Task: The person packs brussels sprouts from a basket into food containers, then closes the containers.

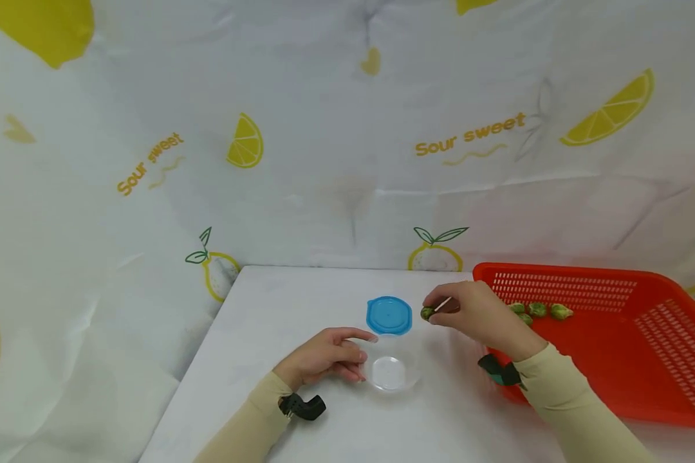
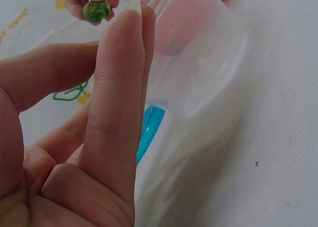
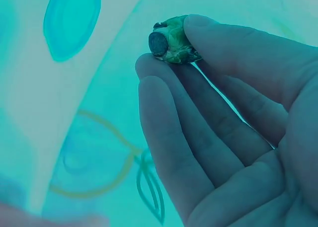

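Observation:
A small Brussels sprout [image 1: 427,313] is pinched between the fingertips and thumb of my right hand [image 1: 481,315], held up to the right of a clear plastic bowl [image 1: 389,374]. In the right wrist view, the cut stem end of the sprout [image 3: 171,40] faces outward. My left hand [image 1: 330,355] is at the bowl's left side, fingers touching or very near its rim. The left wrist view shows fairly straight fingers [image 2: 117,83] in front of the clear bowl [image 2: 203,63]. Just behind the bowl lies a blue lid [image 1: 389,315].
A red plastic basket [image 1: 591,360] with slotted walls stands at the right, several more sprouts [image 1: 537,310] inside near its left back. The white table [image 1: 266,302] meets a lemon-printed cloth [image 1: 324,212] behind. Each wrist wears a black strap.

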### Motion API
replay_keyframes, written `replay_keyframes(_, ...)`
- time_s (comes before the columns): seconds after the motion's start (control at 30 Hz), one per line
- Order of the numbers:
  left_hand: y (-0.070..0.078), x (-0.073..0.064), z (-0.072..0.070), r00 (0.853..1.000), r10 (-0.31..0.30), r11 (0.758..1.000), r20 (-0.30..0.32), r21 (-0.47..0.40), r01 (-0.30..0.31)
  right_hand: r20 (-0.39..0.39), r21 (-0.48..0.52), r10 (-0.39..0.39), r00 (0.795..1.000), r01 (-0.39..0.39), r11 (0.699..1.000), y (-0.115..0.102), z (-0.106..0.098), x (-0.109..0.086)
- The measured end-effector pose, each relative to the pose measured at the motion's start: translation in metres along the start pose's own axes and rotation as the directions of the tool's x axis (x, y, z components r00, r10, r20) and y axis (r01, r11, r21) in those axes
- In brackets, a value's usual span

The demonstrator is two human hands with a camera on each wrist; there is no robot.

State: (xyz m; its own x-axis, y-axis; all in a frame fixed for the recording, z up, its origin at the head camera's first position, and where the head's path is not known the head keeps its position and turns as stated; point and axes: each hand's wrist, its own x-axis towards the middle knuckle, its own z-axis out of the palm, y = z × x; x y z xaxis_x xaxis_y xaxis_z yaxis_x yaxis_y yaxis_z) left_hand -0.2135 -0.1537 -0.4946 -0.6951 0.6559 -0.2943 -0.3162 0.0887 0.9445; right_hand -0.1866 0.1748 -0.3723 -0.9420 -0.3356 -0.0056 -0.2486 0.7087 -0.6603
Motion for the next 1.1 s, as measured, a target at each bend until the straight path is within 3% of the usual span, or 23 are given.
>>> replay_keyframes(0.2,-0.001,0.0,-0.001,1.0,0.003,1.0,0.022,-0.026,-0.003,-0.016,0.018,-0.041,0.999,0.041,0.999,-0.009,0.037,0.004)
replay_keyframes(0.47,-0.002,0.0,0.0,0.999,0.015,0.999,0.051,-0.051,-0.013,0.014,0.055,-0.026,1.0,0.025,0.998,-0.024,0.07,0.003)
replay_keyframes(1.1,-0.001,0.0,-0.002,0.998,0.02,0.998,0.063,-0.068,-0.016,0.067,0.014,-0.029,0.997,0.028,1.0,-0.034,0.103,0.014)
